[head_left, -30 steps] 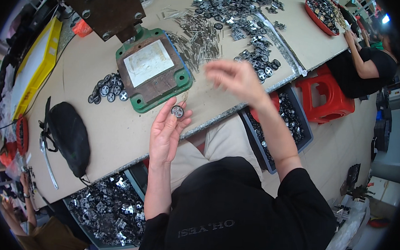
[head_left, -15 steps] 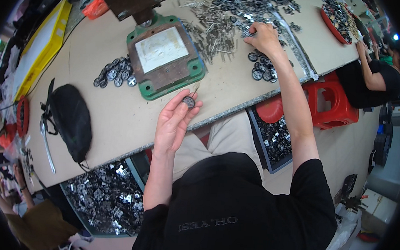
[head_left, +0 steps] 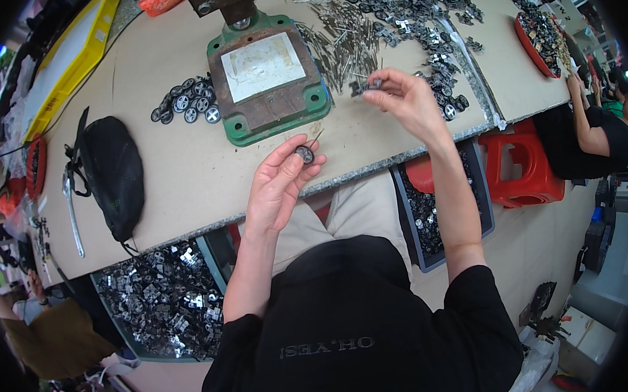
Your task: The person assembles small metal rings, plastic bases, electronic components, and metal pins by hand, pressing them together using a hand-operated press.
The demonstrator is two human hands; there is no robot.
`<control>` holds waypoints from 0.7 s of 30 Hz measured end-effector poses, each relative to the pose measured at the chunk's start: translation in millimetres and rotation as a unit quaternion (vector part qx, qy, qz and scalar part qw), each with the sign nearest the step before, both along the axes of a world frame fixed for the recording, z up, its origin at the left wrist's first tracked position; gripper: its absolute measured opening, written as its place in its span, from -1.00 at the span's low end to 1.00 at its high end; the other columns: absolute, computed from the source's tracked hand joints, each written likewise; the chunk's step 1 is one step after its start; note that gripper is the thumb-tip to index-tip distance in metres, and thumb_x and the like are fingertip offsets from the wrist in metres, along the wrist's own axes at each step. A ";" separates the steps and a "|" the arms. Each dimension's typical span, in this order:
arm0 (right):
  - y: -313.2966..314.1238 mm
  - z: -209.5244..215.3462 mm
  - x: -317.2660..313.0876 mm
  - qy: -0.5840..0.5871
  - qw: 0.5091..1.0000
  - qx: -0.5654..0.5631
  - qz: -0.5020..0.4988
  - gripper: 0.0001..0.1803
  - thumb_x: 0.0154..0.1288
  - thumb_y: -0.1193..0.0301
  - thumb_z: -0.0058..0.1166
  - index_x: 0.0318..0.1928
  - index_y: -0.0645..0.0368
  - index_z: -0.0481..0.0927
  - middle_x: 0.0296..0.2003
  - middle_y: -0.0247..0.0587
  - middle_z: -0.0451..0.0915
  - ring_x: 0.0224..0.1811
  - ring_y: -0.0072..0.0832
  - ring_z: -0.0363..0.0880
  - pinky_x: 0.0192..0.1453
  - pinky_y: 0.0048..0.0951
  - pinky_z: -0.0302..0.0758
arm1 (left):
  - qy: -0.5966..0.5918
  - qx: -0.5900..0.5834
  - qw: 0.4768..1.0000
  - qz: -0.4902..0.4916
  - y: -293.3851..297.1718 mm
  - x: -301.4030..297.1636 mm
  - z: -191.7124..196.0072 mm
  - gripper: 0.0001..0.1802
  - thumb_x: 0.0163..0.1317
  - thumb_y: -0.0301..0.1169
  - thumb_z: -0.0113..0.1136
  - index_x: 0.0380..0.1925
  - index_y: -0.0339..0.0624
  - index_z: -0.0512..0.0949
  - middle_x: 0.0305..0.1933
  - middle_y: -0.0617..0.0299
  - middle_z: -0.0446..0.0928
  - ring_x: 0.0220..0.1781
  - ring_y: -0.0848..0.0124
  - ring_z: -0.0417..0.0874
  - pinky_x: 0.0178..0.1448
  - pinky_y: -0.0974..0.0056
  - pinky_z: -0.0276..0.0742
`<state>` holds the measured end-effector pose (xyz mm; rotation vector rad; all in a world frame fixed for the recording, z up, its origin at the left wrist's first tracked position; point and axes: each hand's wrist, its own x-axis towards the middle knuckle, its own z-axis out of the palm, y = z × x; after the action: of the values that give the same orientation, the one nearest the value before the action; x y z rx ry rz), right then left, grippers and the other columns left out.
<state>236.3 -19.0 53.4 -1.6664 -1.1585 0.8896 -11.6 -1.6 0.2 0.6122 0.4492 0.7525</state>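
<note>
Between the thumb and fingers of my left hand point(head_left: 277, 186) is a small black toy wheel point(head_left: 304, 154) with a silver hub. A thin metal pin point(head_left: 318, 136) sticks up out of it. My right hand point(head_left: 409, 107) pinches a small dark plastic part point(head_left: 364, 88) over the table, slightly blurred; its exact kind cannot be made out. Beyond my left hand stands a press with a green base point(head_left: 242, 130) and a white plate point(head_left: 263, 65). Loose metal pins point(head_left: 345, 43) lie right of it, and many dark plastic parts point(head_left: 418, 15) are heaped farther back.
More wheels point(head_left: 183, 103) are piled left of the press, others point(head_left: 449, 107) beyond my right wrist. A black pouch point(head_left: 114, 176) and a wrench point(head_left: 74, 210) lie at left. Bins of parts point(head_left: 167, 302) point(head_left: 436, 261) and a red stool point(head_left: 520, 169) stand below the edge. A co-worker point(head_left: 595, 130) sits at right.
My right hand has moved left and toward me from the parts heap, now with a dark plastic part in its fingers. My left hand still holds the wheel with its pin. The view has shifted slightly.
</note>
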 end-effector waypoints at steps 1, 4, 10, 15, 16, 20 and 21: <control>-6.8 -2.8 -6.2 -0.064 0.998 0.012 0.008 -0.72 0.04 0.39 0.26 -0.22 0.21 0.58 -0.48 -0.42 0.54 -0.44 -0.73 0.43 -0.36 -0.67 0.35 | 0.001 -0.002 1.000 0.001 -0.3 0.9 0.7 -0.59 0.27 -0.47 -0.01 0.12 -0.34 0.29 0.06 -0.06 0.43 0.00 0.24 0.55 0.06 0.31 0.53; -19.1 -14.2 -28.5 0.032 0.997 0.075 0.012 -0.72 0.08 0.43 0.23 -0.18 0.24 0.54 -0.43 -0.35 0.57 -0.39 -0.72 0.48 -0.33 -0.67 0.39 | 0.006 -0.002 1.000 -0.001 -2.6 3.4 4.3 -0.60 0.27 -0.48 -0.01 0.11 -0.34 0.30 0.05 -0.06 0.44 -0.01 0.26 0.55 0.05 0.32 0.53; -23.1 -22.7 -48.9 0.339 0.935 0.100 0.037 -0.63 0.15 0.49 0.16 -0.05 0.41 0.43 -0.22 -0.15 0.59 -0.25 -0.55 0.56 -0.22 -0.57 0.49 | 0.042 0.007 0.999 0.004 -4.9 4.9 3.7 -0.62 0.27 -0.48 0.00 0.09 -0.36 0.34 0.02 -0.06 0.46 -0.06 0.28 0.57 0.02 0.33 0.55; -23.2 -25.2 -49.2 0.282 0.955 0.083 0.037 -0.60 0.15 0.52 0.15 0.01 0.40 0.45 -0.29 -0.11 0.61 -0.34 -0.55 0.56 -0.24 -0.56 0.50 | 0.038 0.007 0.999 -0.001 -5.0 5.0 4.4 -0.62 0.27 -0.48 0.00 0.08 -0.37 0.34 0.00 -0.07 0.47 -0.09 0.30 0.59 0.00 0.34 0.56; -22.9 -25.1 -48.8 0.268 0.960 0.077 0.039 -0.60 0.15 0.51 0.15 0.00 0.40 0.46 -0.31 -0.12 0.61 -0.36 -0.55 0.56 -0.25 -0.57 0.50 | 0.038 0.007 0.999 0.001 -4.9 4.5 4.3 -0.62 0.27 -0.48 0.00 0.08 -0.37 0.34 0.00 -0.07 0.47 -0.09 0.30 0.59 0.00 0.34 0.56; -23.3 -22.2 -47.2 0.256 0.965 0.052 0.037 -0.60 0.14 0.51 0.16 0.00 0.41 0.46 -0.34 -0.15 0.61 -0.40 -0.58 0.54 -0.28 -0.58 0.49 | 0.035 0.006 0.999 0.002 -4.3 4.2 4.1 -0.62 0.27 -0.48 -0.01 0.08 -0.37 0.34 0.00 -0.07 0.47 -0.10 0.31 0.59 -0.01 0.34 0.56; -23.1 -21.8 -46.0 0.256 0.964 0.053 0.043 -0.60 0.14 0.51 0.16 0.00 0.42 0.47 -0.35 -0.16 0.61 -0.40 -0.59 0.53 -0.29 -0.59 0.49 | 0.037 0.006 0.999 0.002 -4.1 4.4 4.2 -0.62 0.28 -0.48 -0.01 0.08 -0.38 0.34 -0.01 -0.07 0.47 -0.10 0.31 0.59 -0.01 0.34 0.56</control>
<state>190.3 -42.1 31.7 -1.2049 -0.9022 1.2040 -7.2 -5.8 4.3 0.6509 0.5139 0.7383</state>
